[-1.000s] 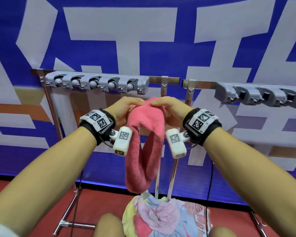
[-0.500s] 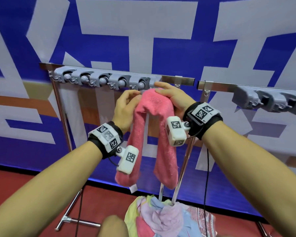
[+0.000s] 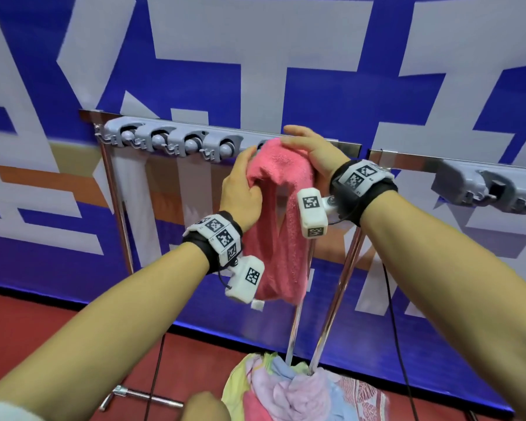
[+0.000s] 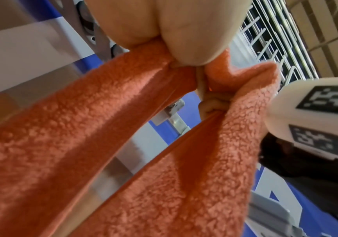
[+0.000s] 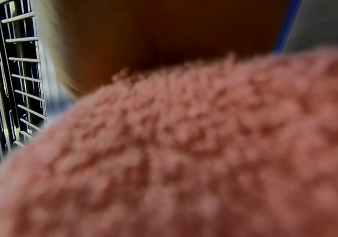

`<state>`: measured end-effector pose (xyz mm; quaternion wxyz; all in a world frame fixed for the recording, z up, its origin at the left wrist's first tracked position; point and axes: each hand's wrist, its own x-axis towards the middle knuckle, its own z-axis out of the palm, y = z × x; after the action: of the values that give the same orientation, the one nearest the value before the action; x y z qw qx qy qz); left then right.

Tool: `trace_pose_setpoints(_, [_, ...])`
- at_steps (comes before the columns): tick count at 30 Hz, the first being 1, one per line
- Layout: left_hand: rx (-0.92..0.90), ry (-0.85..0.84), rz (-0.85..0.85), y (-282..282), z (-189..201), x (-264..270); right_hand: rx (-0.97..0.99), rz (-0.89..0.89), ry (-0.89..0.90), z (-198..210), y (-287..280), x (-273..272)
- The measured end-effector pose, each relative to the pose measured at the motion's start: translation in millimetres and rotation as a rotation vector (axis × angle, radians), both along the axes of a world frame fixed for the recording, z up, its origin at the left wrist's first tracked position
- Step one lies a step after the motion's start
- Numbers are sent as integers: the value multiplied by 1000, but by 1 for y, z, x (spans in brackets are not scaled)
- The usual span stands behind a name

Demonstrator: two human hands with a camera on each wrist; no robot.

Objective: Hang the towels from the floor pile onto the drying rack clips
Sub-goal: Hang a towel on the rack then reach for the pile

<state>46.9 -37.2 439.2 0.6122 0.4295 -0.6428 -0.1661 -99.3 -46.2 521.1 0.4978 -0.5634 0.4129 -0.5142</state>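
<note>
A pink towel (image 3: 274,214) hangs folded over, its top bunched against the right end of the left grey clip strip (image 3: 170,144). My left hand (image 3: 240,186) grips the towel's left side with curled fingers. From above, my right hand (image 3: 304,147) lies over the bunched top, where that strip's last clip is hidden. In the left wrist view the pink towel (image 4: 123,128) runs down in two bands, pinched under my left hand (image 4: 184,61). The right wrist view is filled by the blurred pink towel (image 5: 184,152). Several mixed towels form the floor pile (image 3: 301,390) below.
A second grey clip strip (image 3: 486,189) sits on the rack's right bar. Chrome rack legs (image 3: 334,284) slant down into the pile, and another leg (image 3: 119,214) stands at the left. A blue and white banner (image 3: 255,71) backs the rack. The floor (image 3: 73,326) is red.
Both hands have lifted the pink towel up and forward, from below the bar to the right end of the left clip strip. My right hand now lies over its top.
</note>
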Motion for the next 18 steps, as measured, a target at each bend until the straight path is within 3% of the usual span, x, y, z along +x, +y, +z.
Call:
trace_pose_setpoints(5, [-40,86,4,-23,15,-18,-18,-56,-36,1,-16,-12])
trace_pose_setpoints(11, [-127,227,75,-39,17,-24,21,60,-55,-3,-26,-18])
trace_pose_setpoints(18, [-221,182,172,-44,18,-17,14,54,-64,8,-37,-10])
